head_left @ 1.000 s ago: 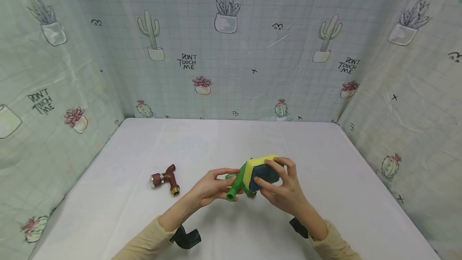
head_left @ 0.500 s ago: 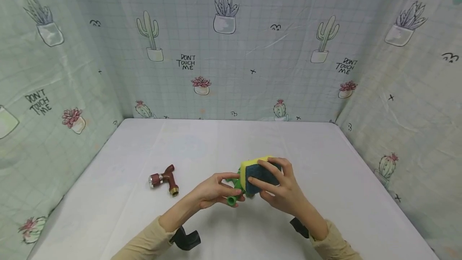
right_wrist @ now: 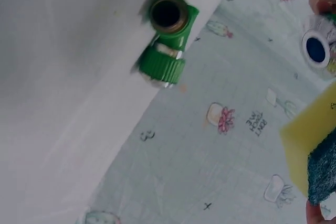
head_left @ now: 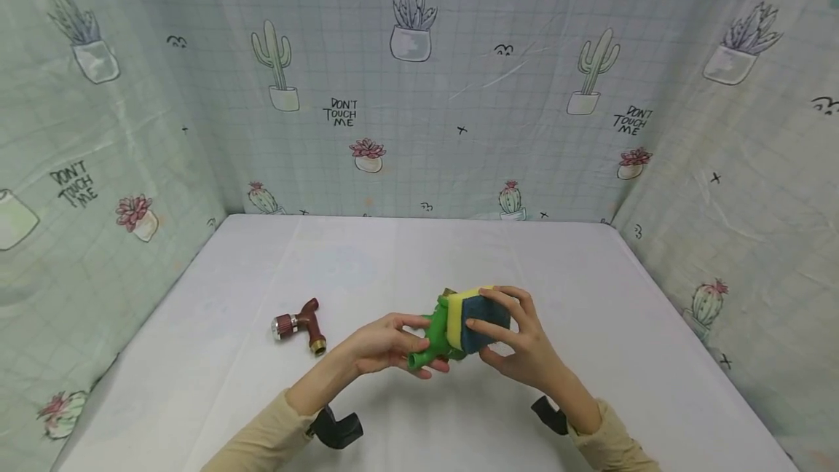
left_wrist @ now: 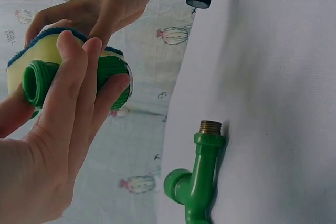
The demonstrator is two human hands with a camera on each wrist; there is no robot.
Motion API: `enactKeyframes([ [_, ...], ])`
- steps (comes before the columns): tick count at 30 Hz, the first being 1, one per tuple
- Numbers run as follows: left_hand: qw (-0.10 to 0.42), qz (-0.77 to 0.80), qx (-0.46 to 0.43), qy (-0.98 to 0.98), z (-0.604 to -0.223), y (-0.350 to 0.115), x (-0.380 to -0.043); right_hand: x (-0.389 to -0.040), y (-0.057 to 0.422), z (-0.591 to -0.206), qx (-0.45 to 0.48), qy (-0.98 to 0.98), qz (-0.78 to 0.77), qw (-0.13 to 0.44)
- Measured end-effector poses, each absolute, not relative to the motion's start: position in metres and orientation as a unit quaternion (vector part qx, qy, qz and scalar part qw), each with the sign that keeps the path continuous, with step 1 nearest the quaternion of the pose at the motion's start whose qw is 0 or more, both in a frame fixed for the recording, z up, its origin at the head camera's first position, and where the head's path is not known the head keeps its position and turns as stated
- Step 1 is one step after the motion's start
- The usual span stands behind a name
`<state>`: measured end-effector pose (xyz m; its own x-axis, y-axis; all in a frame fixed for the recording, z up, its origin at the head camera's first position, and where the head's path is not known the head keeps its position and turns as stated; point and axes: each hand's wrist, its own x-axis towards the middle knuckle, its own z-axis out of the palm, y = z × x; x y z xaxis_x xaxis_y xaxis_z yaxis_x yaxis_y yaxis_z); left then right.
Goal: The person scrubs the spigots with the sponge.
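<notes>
In the head view, my left hand (head_left: 392, 344) holds a green tap (head_left: 438, 333) above the middle of the table, with fingers curled round its body. The tap's open spout end (left_wrist: 37, 83) shows in the left wrist view. My right hand (head_left: 527, 344) grips a sponge (head_left: 481, 319), yellow with a dark blue scouring side. The sponge's yellow face lies against the tap's right side. A second green tap (left_wrist: 205, 177), with a brass threaded end, lies on the table below; the held things and hands mostly hide it in the head view.
A maroon tap (head_left: 304, 325) with a silver-capped knob lies on the white table (head_left: 197, 399), left of my hands. Patterned cloth walls (head_left: 459, 166) enclose the table at the back and both sides. A black wrist mount (head_left: 337, 430) is on the left forearm.
The sponge has moved left over the tap, then back to the right. The held tap has turned, and more of its green body shows now. The maroon tap stays where it was.
</notes>
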<state>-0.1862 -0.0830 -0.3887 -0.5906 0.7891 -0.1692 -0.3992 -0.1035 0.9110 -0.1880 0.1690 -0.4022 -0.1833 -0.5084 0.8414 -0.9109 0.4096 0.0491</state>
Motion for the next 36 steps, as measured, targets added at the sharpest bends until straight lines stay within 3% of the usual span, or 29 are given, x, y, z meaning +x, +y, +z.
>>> enactKeyframes([
  [9,0.419,0.694,0.229,0.539,-0.392,-0.08,-0.185,-0.192,0.163,-0.396,0.461,-0.731,0.292,0.41],
  [22,0.421,0.704,0.216,0.529,-0.394,-0.083,-0.183,-0.193,0.161,-0.39,0.432,-0.758,0.316,0.372],
  [32,0.466,0.736,0.141,0.471,-0.387,-0.081,-0.187,-0.184,0.162,-0.39,0.484,-0.738,0.232,0.408],
  [36,0.462,0.732,0.108,0.489,-0.387,-0.078,-0.188,-0.182,0.163,-0.391,0.482,-0.734,0.19,0.439],
])
